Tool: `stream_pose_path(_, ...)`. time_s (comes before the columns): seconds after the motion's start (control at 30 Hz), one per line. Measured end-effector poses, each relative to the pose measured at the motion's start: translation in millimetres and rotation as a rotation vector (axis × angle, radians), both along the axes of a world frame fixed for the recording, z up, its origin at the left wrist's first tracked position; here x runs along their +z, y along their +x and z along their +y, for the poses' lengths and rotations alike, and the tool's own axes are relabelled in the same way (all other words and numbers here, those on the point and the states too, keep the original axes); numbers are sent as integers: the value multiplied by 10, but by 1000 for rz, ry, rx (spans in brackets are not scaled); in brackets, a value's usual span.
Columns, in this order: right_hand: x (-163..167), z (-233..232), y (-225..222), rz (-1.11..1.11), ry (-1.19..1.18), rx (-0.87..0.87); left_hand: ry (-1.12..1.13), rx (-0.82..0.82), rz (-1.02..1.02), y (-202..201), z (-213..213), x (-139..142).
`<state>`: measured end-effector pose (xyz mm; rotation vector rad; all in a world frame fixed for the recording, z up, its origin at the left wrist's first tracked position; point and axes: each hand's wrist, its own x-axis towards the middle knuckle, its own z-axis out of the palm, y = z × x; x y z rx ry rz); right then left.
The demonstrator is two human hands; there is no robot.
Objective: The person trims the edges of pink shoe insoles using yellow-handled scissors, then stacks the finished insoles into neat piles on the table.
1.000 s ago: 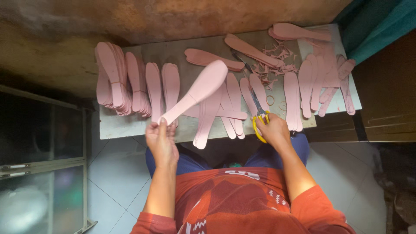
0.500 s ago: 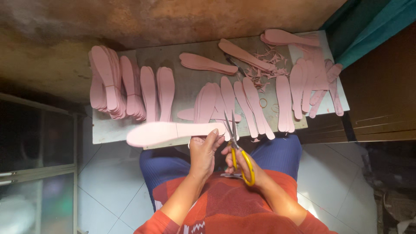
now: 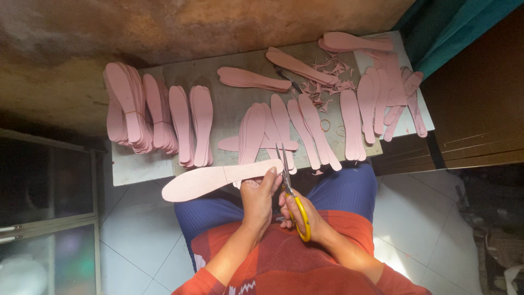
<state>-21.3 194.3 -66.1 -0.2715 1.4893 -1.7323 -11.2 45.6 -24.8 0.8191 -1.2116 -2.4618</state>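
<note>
Scissors (image 3: 289,188) now closer to pink insole (image 3: 218,180).

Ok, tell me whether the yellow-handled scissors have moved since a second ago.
Yes. The yellow-handled scissors left the grey worktable and came toward the lap, now in the right hand.

Pink insole (image 3: 218,181): matt, smooth sheet, foam-like; scissors (image 3: 289,188): bright metal blades, glossy yellow plastic handles; stacked insoles (image 3: 131,109) at far left: same matt pink sheet; trimmings (image 3: 327,82): thin pink slivers, matt; bench top (image 3: 229,106): grey, dull, worn and scuffed; wall (image 3: 164,27) beyond: rough, mottled brown; floor tiles (image 3: 136,240): pale, glazed, faintly shiny; shirt (image 3: 305,273): orange cloth, matt.
</note>
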Motion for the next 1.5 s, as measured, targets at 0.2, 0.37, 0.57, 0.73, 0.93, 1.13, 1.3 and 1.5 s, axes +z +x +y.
stream_pose_path(0.2,39,-34,1,65,57,-16,25,41,-16,-9,37,-87)
stream_pose_path(0.37,72,-59,17,114,123,-16,34,65,-39,-12,32,-117)
stream_pose_path(0.57,49,-65,20,126,206,-19,36,59,-39,23,24,-98)
stream_pose_path(0.73,7,-47,48,71,12,3,33,42,-46,57,-15,-111)
stream_pose_path(0.93,28,-68,81,9,195,-31,59,70,-33,97,-9,-194)
stream_pose_path(1.13,14,-10,-382,506,708,-108,-137,-21,-46,133,-178,-402)
stream_pose_path(1.3,-64,147,-1314,860,1115,-312,-351,-130,-132,306,-316,-721)
stream_pose_path(1.5,-154,169,-1789,1026,1125,-371,-285,-319,-313,604,-280,-886)
